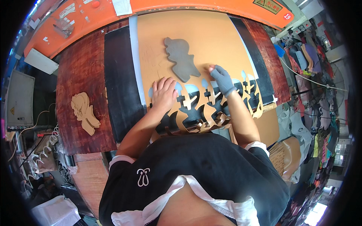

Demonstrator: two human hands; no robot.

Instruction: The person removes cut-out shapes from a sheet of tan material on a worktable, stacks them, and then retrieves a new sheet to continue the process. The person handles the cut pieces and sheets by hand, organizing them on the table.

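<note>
A tan sheet of leather-like material covers the middle of the board. On it lies a thick grey cutting die with a curved, shoe-part outline; neither hand touches it. My left hand is bare and rests flat on the sheet's near part, fingers stretched toward the die. To the right of the die, my right hand, in a grey fingerless glove, has its fingers curled in; whatever they may hold is hidden. Between my forearms, the sheet's cut-out remnant shows several holes and hangs toward my body.
Several stacked tan cut pieces lie on the reddish-brown board at the left. An orange machine beam spans the far side. A grey metal box stands at the far left. Many scraps hang and pile up at the right.
</note>
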